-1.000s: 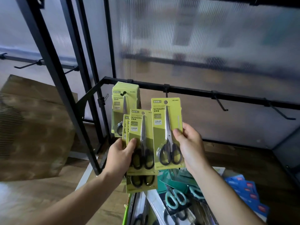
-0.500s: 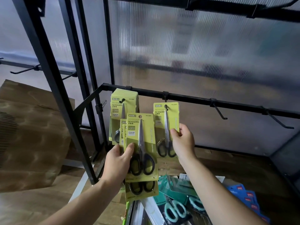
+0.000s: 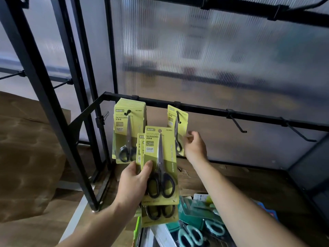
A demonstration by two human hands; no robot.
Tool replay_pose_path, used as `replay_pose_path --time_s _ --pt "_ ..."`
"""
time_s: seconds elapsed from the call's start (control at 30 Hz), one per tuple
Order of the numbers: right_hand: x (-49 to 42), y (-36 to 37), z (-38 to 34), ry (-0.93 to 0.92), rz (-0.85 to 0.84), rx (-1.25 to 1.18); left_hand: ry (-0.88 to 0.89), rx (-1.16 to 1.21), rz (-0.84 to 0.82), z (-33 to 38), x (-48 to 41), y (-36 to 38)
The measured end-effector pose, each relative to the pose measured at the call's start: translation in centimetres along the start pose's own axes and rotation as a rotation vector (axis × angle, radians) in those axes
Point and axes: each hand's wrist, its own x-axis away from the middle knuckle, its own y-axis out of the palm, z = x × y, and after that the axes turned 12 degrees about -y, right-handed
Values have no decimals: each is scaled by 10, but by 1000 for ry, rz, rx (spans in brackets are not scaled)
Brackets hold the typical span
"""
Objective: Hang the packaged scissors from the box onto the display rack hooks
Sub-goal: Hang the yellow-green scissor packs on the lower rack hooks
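Head cam, only one view here. The left hand [image 3: 135, 182] at bottom centre is wrapped around a bundle of scissor packs [image 3: 161, 157], thumb across the front card, with a few more packs fanned out behind and below it. Just above and right of centre, a single pack [image 3: 178, 128] hangs on a hook [image 3: 178, 116] off the black rail [image 3: 258, 114]. The right hand [image 3: 195, 147] sits right beside that pack's right edge, fingers loosely curled and holding nothing; can't tell if it's actually touching. Left of centre, a thick stack of packs [image 3: 129, 125] fills another hook. Two bare hooks [image 3: 237, 124] stick out further right. Teal-handled scissors [image 3: 190, 235] lie at the bottom edge.
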Motion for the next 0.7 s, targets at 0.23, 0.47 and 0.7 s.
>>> replay_pose_path --time_s 0.23,0.47,0.7 --pt "59 -29 -15 -45 -127 -238 35 -34 15 -1 -1 10" --pt "84 -27 -18 -48 -132 -311 50 -5 -44 -6 2 19" --pt "81 -33 -16 -88 -111 -345 35 49 -63 -3 5 15"
